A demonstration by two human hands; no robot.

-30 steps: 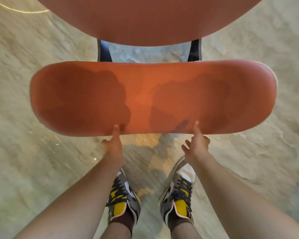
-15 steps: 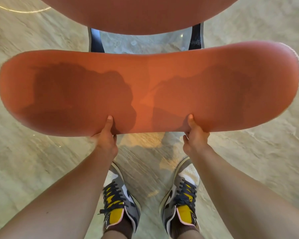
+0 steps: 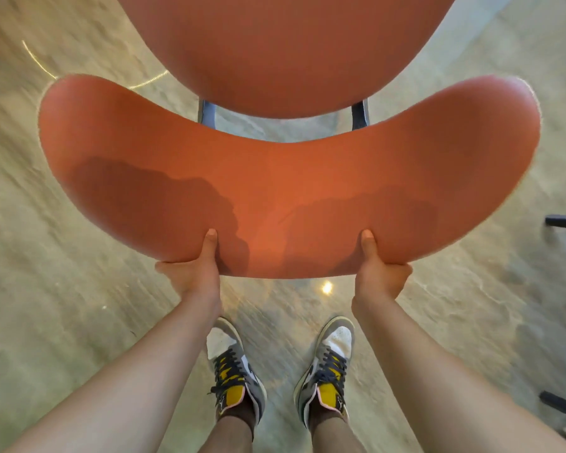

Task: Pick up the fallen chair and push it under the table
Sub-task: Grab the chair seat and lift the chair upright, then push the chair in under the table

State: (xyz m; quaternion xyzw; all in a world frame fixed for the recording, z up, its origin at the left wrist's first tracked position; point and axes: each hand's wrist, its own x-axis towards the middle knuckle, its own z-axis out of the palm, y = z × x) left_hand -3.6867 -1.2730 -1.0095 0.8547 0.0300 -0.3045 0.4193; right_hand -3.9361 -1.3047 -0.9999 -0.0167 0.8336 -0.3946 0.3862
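I see both hands gripping the near edge of an orange chair's curved backrest (image 3: 288, 191). The left hand (image 3: 192, 273) and right hand (image 3: 381, 273) each lay a thumb on top, with the other fingers hidden beneath the edge. The round seat (image 3: 285, 50) lies beyond the hands. Two sneakers (image 3: 234, 371) stand on the pale floor (image 3: 46, 305) below, between the forearms.

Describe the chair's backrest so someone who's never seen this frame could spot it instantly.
Start at the big orange seat filling the top of the view. Just below it, nearer the person, lies the backrest, a wide orange crescent, ends curving away, held at its near edge by the left hand and right hand. Unlike the seat, it is a narrow curved band.
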